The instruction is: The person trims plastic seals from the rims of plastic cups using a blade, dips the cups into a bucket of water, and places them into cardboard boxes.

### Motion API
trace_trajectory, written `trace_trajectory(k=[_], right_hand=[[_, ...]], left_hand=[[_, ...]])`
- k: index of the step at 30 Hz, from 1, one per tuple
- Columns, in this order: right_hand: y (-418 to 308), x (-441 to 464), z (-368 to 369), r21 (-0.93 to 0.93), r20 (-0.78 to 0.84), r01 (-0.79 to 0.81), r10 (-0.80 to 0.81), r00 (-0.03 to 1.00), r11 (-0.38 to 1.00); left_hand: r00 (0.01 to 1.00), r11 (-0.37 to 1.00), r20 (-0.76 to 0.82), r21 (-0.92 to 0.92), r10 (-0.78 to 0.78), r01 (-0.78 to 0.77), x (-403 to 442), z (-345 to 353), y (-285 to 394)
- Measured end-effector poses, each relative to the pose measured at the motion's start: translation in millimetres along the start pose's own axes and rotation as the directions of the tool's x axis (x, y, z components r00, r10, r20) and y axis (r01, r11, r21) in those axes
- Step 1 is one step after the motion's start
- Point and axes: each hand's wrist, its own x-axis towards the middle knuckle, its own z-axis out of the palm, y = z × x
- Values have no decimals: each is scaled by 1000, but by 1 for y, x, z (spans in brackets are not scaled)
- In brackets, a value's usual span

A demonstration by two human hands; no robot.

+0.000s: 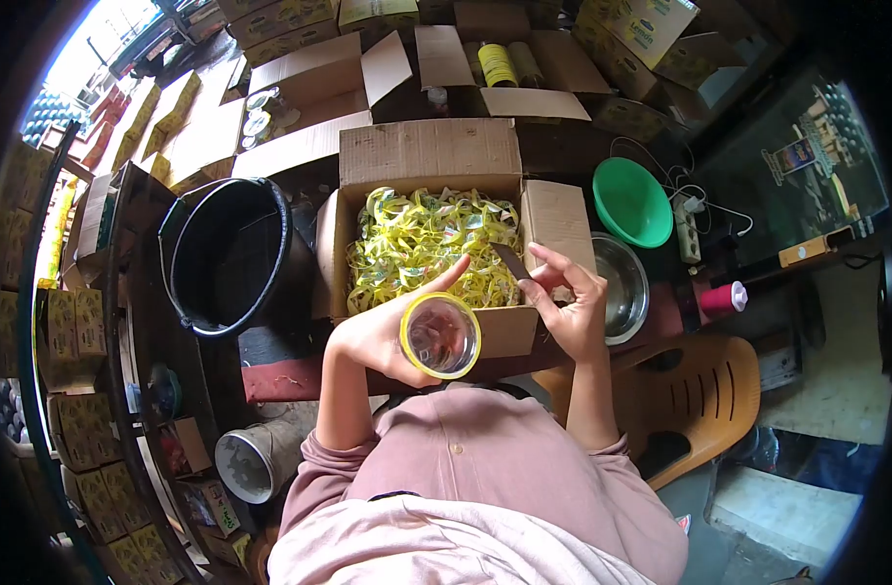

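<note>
My left hand [370, 339] is wrapped round a clear plastic cup [440, 334] with a yellow rim, its round end facing me. The thumb points up and away from the cup. Pinched between the thumb and fingers of my right hand [578, 304] is a thin dark flat blade-like strip [509, 260], tilted up to the left. Just beyond both hands stands an open cardboard box [428, 153], heaped with yellow and clear plastic strips [426, 239]. The blade-like strip overlaps the heap in view; whether it touches cannot be told.
A black bucket [178, 258] stands left of the box. On the right are a green basin [633, 203], a metal bowl [636, 292], a pink spool [723, 299] and a power strip [688, 237]. An orange chair [709, 400] is close by my right side; a pale bucket [246, 466] sits lower left.
</note>
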Motion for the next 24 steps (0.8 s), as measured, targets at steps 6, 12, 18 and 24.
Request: trace_trajectory(k=[6, 12, 18, 24], right_hand=[[48, 1, 0, 543, 112, -326, 318, 941, 774], [78, -19, -18, 490, -146, -344, 464, 874, 801], [238, -66, -95, 204, -583, -515, 526, 619, 833], [302, -81, -98, -333, -572, -679, 432, 697, 655]], left_hand=[[992, 990, -122, -142, -13, -4, -8, 3, -6], [939, 979, -345, -198, -17, -55, -25, 6, -19], [908, 971, -415, -234, -48, -55, -30, 13, -28], [906, 971, -419, -237, -62, -43, -19, 25, -33]])
